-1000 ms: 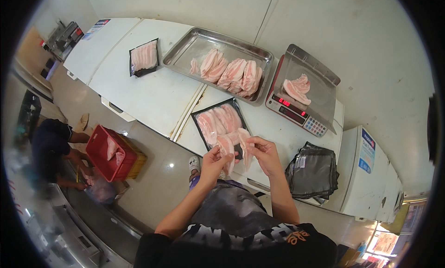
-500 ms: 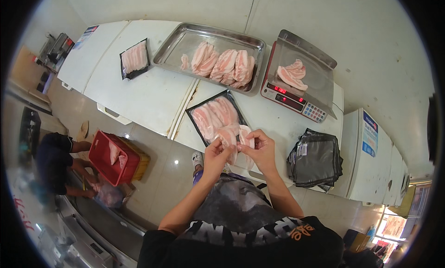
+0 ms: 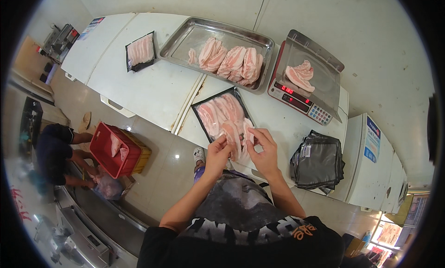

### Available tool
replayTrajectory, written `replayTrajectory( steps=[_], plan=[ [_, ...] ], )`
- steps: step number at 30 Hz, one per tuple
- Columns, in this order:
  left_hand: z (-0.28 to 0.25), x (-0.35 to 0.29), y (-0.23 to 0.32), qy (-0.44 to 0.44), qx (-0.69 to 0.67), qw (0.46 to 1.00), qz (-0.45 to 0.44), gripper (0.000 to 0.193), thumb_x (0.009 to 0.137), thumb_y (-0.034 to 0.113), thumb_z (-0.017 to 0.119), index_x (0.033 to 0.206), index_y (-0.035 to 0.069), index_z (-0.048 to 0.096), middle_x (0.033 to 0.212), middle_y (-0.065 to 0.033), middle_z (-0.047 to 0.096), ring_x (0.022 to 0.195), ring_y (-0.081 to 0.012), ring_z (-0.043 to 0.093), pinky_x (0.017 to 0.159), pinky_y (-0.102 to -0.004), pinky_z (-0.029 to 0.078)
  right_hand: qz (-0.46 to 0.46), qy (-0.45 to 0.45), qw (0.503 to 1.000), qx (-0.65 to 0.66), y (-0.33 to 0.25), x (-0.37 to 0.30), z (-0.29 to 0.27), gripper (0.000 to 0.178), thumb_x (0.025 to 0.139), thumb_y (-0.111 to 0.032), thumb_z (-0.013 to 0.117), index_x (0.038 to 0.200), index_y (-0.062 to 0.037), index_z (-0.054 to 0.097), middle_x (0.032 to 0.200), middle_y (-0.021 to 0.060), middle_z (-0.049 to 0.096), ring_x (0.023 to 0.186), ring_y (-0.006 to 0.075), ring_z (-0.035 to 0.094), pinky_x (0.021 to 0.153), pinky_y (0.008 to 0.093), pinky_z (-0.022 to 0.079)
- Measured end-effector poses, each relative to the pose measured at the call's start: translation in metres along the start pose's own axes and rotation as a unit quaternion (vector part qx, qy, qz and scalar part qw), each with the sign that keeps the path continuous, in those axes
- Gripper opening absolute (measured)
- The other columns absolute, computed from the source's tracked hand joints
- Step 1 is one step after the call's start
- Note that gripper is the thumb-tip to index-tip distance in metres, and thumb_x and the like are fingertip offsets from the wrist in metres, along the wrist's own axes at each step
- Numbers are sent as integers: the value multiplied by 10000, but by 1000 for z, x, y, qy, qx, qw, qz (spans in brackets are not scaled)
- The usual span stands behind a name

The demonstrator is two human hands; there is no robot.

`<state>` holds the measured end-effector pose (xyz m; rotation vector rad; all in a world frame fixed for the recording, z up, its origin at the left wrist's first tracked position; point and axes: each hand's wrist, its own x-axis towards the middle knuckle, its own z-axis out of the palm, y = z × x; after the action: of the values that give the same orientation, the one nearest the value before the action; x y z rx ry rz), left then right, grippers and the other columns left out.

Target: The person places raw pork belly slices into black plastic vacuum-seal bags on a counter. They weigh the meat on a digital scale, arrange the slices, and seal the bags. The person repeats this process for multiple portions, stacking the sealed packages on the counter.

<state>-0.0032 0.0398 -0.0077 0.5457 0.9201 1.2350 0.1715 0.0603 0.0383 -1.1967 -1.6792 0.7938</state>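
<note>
A black-edged clear vacuum bag (image 3: 200,111) lies on the white freezer lid before me, its open end toward my body. Pork belly slices (image 3: 221,109) lie side by side inside it. At that end my left hand (image 3: 218,157) pinches a pork belly slice (image 3: 232,134) by its left edge. My right hand (image 3: 263,152) grips a narrower pork belly slice (image 3: 247,134) beside it, thumb and fingers closed on it. Both slices reach into the bag's mouth; whether the fingers also hold the bag's film is unclear.
Behind the bag stands a steel tray (image 3: 178,45) with folded slices; a red scale (image 3: 296,98) carries more meat. Black empty bags (image 3: 317,161) are stacked at right, a filled pack (image 3: 140,51) sits far left. A co-worker (image 3: 55,152) bends by a red crate (image 3: 104,149).
My hands have moved slightly apart and the held slices have slid further into the bag. The whole view has shifted a little.
</note>
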Motion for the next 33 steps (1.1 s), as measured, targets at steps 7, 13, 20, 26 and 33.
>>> replayTrajectory(
  steps=[7, 13, 20, 26, 33],
  plan=[
    [6, -1, 1, -26, 31, 999, -7, 249, 1038, 4, 578, 1251, -20, 705, 845, 27, 661, 680, -52, 553, 610, -247, 434, -13, -35, 999, 20, 4, -3, 5, 449, 914, 98, 749, 1354, 15, 714, 1197, 98, 677, 923, 152, 679, 802, 286, 584],
    [7, 0, 2, -16, 43, 999, -14, 256, 1045, 28, 588, 1266, -5, 712, 823, 54, 632, 679, -39, 529, 615, -238, 415, 88, -43, 987, 128, 18, 0, 6, 503, 961, 90, 751, 1449, 33, 645, 1287, 61, 629, 1009, 115, 649, 868, 257, 581],
    [9, 0, 4, 2, 12, 1000, -25, 280, 1049, 60, 643, 1313, 0, 714, 898, 46, 698, 715, -36, 579, 650, -240, 457, 134, -27, 975, 175, 16, 7, -7, 543, 947, 62, 786, 1469, 2, 649, 1290, 41, 613, 1117, 115, 612, 863, 246, 586],
    [12, -1, 6, -12, -6, 999, -34, 284, 1055, 76, 656, 1325, 13, 715, 946, 41, 729, 720, -39, 591, 647, -248, 472, 126, -64, 975, 170, 13, 14, -13, 552, 933, 25, 818, 1462, -26, 666, 1271, 32, 626, 1085, 115, 594, 819, 245, 591],
    [9, -3, 9, -24, -14, 998, -56, 263, 1048, 79, 665, 1298, 19, 724, 936, 29, 736, 698, -52, 607, 603, -254, 477, 125, -71, 977, 160, 10, 11, -10, 547, 931, 25, 820, 1455, -20, 668, 1274, 32, 619, 1071, 112, 574, 816, 244, 583]
  ],
)
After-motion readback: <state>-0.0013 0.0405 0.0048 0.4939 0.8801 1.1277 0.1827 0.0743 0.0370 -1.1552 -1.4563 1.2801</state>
